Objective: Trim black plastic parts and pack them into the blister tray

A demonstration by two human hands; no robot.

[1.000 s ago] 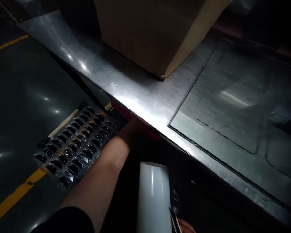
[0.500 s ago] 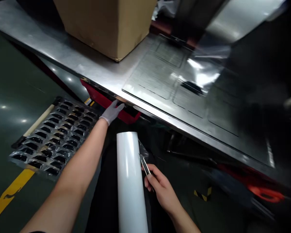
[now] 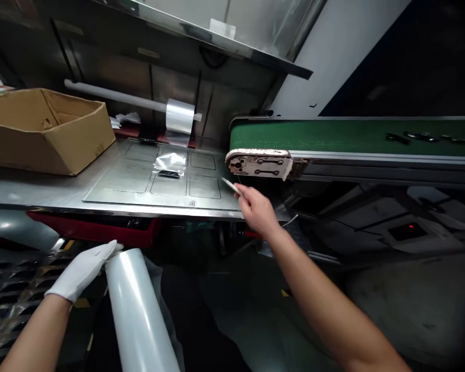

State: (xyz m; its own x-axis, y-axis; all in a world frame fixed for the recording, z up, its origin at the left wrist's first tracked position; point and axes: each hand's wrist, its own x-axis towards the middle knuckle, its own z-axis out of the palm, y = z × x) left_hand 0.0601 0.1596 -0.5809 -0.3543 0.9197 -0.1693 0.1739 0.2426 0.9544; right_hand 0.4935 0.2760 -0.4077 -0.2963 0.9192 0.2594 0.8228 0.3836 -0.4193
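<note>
My right hand (image 3: 259,211), bare, is closed round a slim white utility knife (image 3: 231,186) over the front right part of a metal-coloured mat (image 3: 112,178) marked with rectangles. The knife points up and left. At lower left, my white-gloved left hand (image 3: 83,268) is at the upper end of a thick roll of plastic film (image 3: 139,310), its fingers against the rim and partly hidden. The roll leans upright in front of my body. On the mat lies a clear plastic film piece (image 3: 171,164) with a small black part (image 3: 168,174) at its lower edge.
An open cardboard box (image 3: 77,147) stands left on the metal table (image 3: 8,186). Behind the mat, a small film roll (image 3: 180,116) hangs on a rod. A green conveyor belt (image 3: 313,134) carries black parts at right. Under the table edge is a red drawer (image 3: 96,227).
My view has swung right and up. My left hand has gone from the red drawer to the roll's top. My right hand has raised the knife from beside the roll to over the table.
</note>
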